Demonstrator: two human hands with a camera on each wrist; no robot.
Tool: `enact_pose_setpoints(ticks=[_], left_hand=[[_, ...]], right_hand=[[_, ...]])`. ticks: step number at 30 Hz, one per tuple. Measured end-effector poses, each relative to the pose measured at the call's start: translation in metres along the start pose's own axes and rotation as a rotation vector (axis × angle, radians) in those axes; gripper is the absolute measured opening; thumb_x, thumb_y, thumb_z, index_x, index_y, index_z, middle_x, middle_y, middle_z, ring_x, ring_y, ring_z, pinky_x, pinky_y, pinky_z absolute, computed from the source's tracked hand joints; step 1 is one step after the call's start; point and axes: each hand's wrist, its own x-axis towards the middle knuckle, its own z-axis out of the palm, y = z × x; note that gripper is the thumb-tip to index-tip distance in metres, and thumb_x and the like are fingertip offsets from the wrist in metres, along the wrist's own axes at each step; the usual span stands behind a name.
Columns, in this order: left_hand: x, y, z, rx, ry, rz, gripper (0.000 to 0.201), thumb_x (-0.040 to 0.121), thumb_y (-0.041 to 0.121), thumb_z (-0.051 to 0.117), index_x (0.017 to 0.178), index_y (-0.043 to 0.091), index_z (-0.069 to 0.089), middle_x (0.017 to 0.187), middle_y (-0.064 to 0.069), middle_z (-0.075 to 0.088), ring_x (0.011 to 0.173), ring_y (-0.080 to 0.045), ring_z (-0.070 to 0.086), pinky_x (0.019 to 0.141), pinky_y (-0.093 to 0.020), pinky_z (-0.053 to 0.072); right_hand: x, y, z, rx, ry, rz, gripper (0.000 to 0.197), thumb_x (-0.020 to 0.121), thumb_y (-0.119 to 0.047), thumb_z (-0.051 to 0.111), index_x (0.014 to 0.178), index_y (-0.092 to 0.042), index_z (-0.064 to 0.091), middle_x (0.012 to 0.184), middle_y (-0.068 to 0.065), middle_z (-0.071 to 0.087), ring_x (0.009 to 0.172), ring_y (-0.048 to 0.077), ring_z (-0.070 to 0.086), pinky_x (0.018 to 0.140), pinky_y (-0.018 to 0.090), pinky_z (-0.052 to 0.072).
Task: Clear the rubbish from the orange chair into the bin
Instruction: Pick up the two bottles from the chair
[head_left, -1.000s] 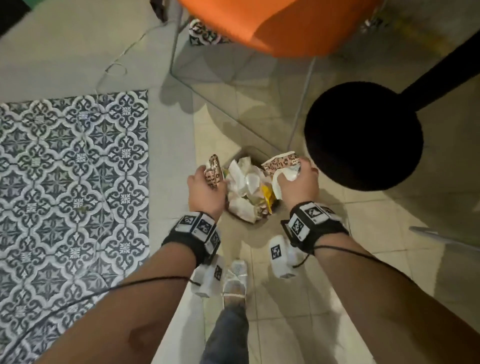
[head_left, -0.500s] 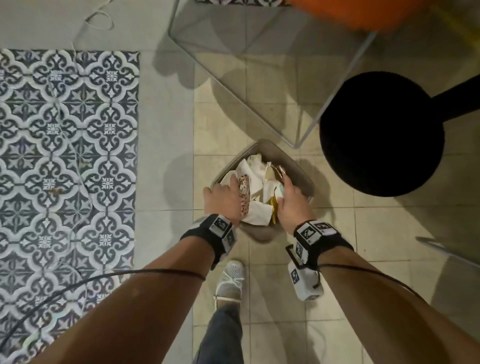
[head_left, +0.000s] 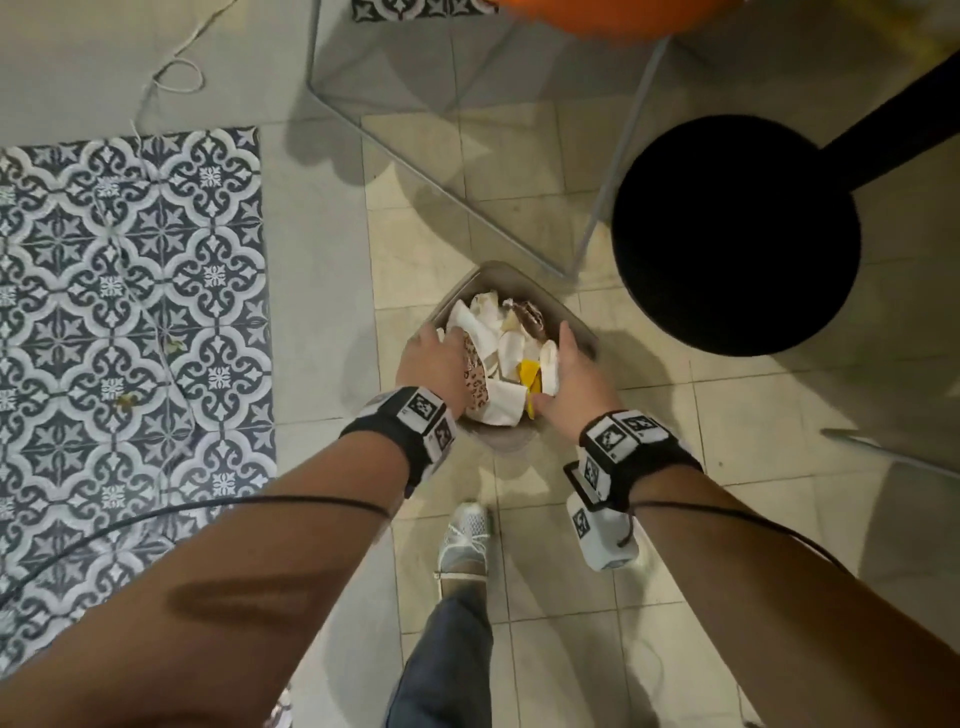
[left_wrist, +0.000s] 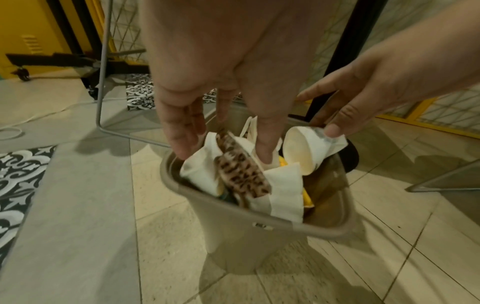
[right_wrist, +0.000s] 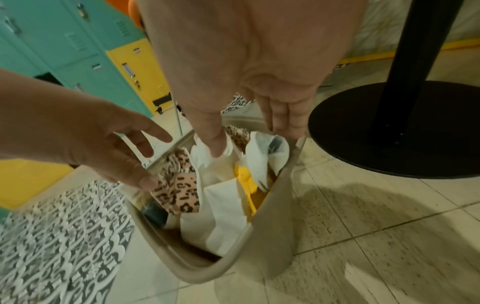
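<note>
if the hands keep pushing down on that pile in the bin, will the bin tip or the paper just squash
The white paper cups and wrappers look thin and crumpled, so they will probably squash. The bin is narrow, tapers toward its base and seems light, so an off-centre push might tip it. The left hand and right hand press from opposite sides, which should steady it.

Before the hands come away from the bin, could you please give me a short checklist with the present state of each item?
1. Bin upright on the floor: ok.
2. Left hand let go of the leopard-print wrapper: ok, fingers straight, only touching.
3. Right hand let go of the paper cup: cannot tell, thumb rests on it.
4. Rubbish below the rim: not ok, the white napkin and wrapper stick up.
5. Orange chair cleared: cannot tell, seat out of view.
</note>
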Motion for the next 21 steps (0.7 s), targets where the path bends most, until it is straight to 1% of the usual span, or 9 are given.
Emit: enact_pose_setpoints(ticks=[3, 5, 8, 10, 12, 14, 16, 19, 21], left_hand=[[-0.021, 0.026, -0.014, 0.081, 0.061, -0.003, 0.063, 0.083, 0.026, 0.063, 0.137, 0.016, 0.033, 0.134, -0.013, 0.036, 0.122, -0.031, 0.041, 0.097, -0.037, 0.040], [-0.041, 0.055, -0.024, 0.068, 0.051, 0.040, 0.062, 0.084, 0.026, 0.062, 0.138, 0.017, 0.032, 0.135, -0.013, 0.034, 0.123, -0.031, 0.039, 0.097, -0.038, 0.041], [-0.082, 0.116, -0.031, -0.042, 0.069, 0.205, 0.059, 0.086, 0.028, 0.059, 0.138, 0.015, 0.035, 0.133, -0.014, 0.035, 0.122, -0.033, 0.041, 0.096, -0.042, 0.041], [-0.114, 0.164, -0.022, -0.088, 0.101, 0.339, 0.059, 0.086, 0.026, 0.058, 0.138, 0.012, 0.036, 0.130, -0.016, 0.039, 0.120, -0.033, 0.043, 0.099, -0.040, 0.041], [-0.150, 0.215, -0.009, -0.160, 0.122, 0.450, 0.054, 0.085, 0.021, 0.057, 0.137, 0.013, 0.042, 0.127, -0.016, 0.044, 0.118, -0.032, 0.046, 0.100, -0.040, 0.042], [-0.187, 0.269, 0.007, -0.252, 0.125, 0.541, 0.047, 0.085, 0.016, 0.056, 0.132, 0.012, 0.048, 0.123, -0.015, 0.048, 0.113, -0.030, 0.050, 0.096, -0.039, 0.044], [-0.225, 0.324, 0.027, -0.294, 0.125, 0.633, 0.043, 0.085, 0.013, 0.057, 0.128, 0.010, 0.052, 0.121, -0.014, 0.050, 0.111, -0.029, 0.051, 0.097, -0.037, 0.044], [-0.281, 0.400, 0.061, -0.343, 0.107, 0.734, 0.043, 0.085, 0.011, 0.059, 0.127, 0.009, 0.054, 0.122, -0.012, 0.051, 0.112, -0.026, 0.052, 0.099, -0.032, 0.043], [-0.315, 0.444, 0.084, -0.391, 0.100, 0.798, 0.042, 0.084, 0.010, 0.060, 0.125, 0.009, 0.055, 0.120, -0.013, 0.052, 0.109, -0.026, 0.054, 0.095, -0.029, 0.043]], right_hand=[[-0.025, 0.013, -0.019, 0.113, 0.050, -0.003, 0.091, 0.085, -0.023, 0.065, 0.151, -0.020, 0.002, 0.152, 0.010, 0.030, 0.133, 0.028, 0.040, 0.104, 0.038, 0.037], [-0.047, 0.027, -0.034, 0.199, 0.076, 0.019, 0.089, 0.085, -0.027, 0.065, 0.151, -0.023, 0.006, 0.152, 0.009, 0.029, 0.135, 0.028, 0.037, 0.107, 0.039, 0.035], [-0.088, 0.062, -0.056, 0.320, 0.151, 0.047, 0.087, 0.084, -0.030, 0.067, 0.151, -0.024, 0.011, 0.150, 0.009, 0.031, 0.135, 0.027, 0.037, 0.108, 0.040, 0.036], [-0.121, 0.094, -0.072, 0.408, 0.237, 0.051, 0.082, 0.085, -0.027, 0.066, 0.150, -0.024, 0.016, 0.148, 0.007, 0.034, 0.132, 0.024, 0.040, 0.106, 0.037, 0.037], [-0.157, 0.135, -0.090, 0.511, 0.342, 0.051, 0.075, 0.086, -0.024, 0.065, 0.148, -0.028, 0.021, 0.143, 0.004, 0.039, 0.128, 0.020, 0.045, 0.103, 0.036, 0.042], [-0.193, 0.184, -0.107, 0.595, 0.440, 0.056, 0.068, 0.087, -0.021, 0.063, 0.145, -0.028, 0.028, 0.138, 0.002, 0.043, 0.124, 0.015, 0.048, 0.097, 0.029, 0.043], [-0.234, 0.239, -0.122, 0.614, 0.545, 0.074, 0.060, 0.088, -0.019, 0.061, 0.142, -0.026, 0.036, 0.133, 0.000, 0.047, 0.117, 0.010, 0.051, 0.091, 0.022, 0.042], [-0.298, 0.325, -0.141, 0.636, 0.700, 0.107, 0.051, 0.088, -0.018, 0.060, 0.137, -0.024, 0.044, 0.127, 0.001, 0.050, 0.108, 0.009, 0.053, 0.087, 0.019, 0.041], [-0.338, 0.386, -0.145, 0.613, 0.758, 0.160, 0.044, 0.089, -0.026, 0.057, 0.132, -0.031, 0.046, 0.122, -0.003, 0.053, 0.104, 0.008, 0.052, 0.090, 0.021, 0.042]])
